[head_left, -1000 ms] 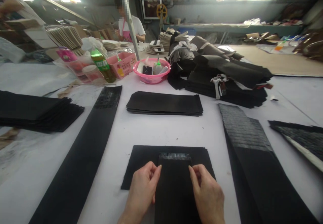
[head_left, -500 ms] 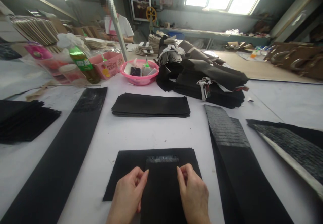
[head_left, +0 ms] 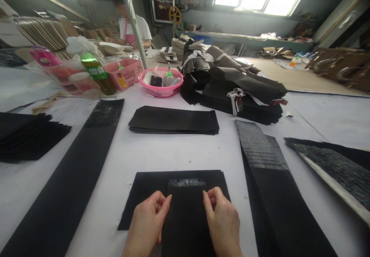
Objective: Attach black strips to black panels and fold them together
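Observation:
My left hand (head_left: 147, 224) and my right hand (head_left: 223, 222) each pinch a side edge of a narrow black strip (head_left: 185, 218) with a shiny glued band at its far end. The strip lies lengthwise on a wider black sheet (head_left: 144, 195) at the near edge of the white table (head_left: 179, 153). Both hands have fingers curled, thumbs pressed against the strip's edges.
A stack of black sheets (head_left: 173, 120) lies ahead. Long black strips run at left (head_left: 72, 180) and right (head_left: 268, 180). More black sheets sit far left (head_left: 26, 135). A pink basin (head_left: 160, 90), green bottle (head_left: 96, 73), pink basket (head_left: 124, 73) and dark fabric heap (head_left: 239, 91) stand behind. A person (head_left: 133, 25) works at the back.
The view swung right and down a second ago, then steadied. Both hands keep their pinch on the strip's edges and have barely shifted.

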Demonstrator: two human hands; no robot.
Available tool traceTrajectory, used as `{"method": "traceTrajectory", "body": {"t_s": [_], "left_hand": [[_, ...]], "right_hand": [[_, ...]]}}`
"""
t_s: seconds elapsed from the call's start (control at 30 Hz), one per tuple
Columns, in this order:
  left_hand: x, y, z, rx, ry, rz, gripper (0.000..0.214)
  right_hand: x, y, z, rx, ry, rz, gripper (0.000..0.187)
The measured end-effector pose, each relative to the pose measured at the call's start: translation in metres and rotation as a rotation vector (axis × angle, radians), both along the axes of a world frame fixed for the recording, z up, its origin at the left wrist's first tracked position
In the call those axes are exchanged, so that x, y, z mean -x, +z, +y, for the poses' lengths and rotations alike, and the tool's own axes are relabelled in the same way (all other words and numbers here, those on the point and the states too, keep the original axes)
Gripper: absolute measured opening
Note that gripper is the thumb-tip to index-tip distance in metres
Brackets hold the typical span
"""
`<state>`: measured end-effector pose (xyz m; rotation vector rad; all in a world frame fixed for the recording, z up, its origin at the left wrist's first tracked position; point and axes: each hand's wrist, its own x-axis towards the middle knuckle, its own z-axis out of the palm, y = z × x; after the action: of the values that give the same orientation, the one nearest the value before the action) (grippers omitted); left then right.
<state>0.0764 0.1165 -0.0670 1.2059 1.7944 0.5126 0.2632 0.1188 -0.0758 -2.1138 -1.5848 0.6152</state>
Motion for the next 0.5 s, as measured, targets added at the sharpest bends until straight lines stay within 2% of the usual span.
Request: {"method": "traceTrajectory", "body": {"t_s": [0.17, 0.5], "left_hand": [[0.0004, 0.0012, 0.0011, 0.025, -0.008, -0.018, 0.047], [0.0011, -0.0066, 0.0017, -0.01, -0.004, -0.014, 0.043]], "right_hand": [[0.0, 0.0014, 0.0014, 0.05, -0.015, 0.016, 0.025], [-0.0007, 0.0039, 0.0051, 0.125, -0.03, 0.015, 0.026]]}}
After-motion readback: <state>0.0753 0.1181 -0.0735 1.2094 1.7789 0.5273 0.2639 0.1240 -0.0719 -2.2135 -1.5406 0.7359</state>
